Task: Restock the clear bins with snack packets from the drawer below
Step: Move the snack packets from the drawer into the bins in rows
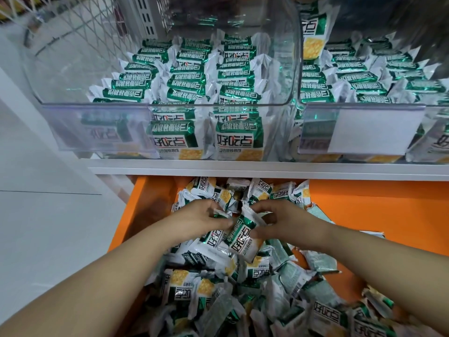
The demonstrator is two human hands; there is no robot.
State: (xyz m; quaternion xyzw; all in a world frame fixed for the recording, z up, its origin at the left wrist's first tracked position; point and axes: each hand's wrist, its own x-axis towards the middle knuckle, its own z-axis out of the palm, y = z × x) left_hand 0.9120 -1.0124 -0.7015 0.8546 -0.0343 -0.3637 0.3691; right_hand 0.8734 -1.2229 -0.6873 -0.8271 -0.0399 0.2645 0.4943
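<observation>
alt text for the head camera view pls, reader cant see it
The left hand and right hand together grip a green-and-white snack packet above a loose heap of the same packets in an open orange drawer. On the shelf above, clear bins hold neat rows of them.

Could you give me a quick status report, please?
Left hand and right hand pinching snack packets in orange drawer. Clear bins above part full. Nothing blocking.

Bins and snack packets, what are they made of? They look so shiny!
The bins look like hard, glossy clear plastic: you can see the packets through their walls, and light glints on the rims. The snack packets seem to be thin plastic film with foil-like green bands, crinkled, with crimped ends.
</observation>
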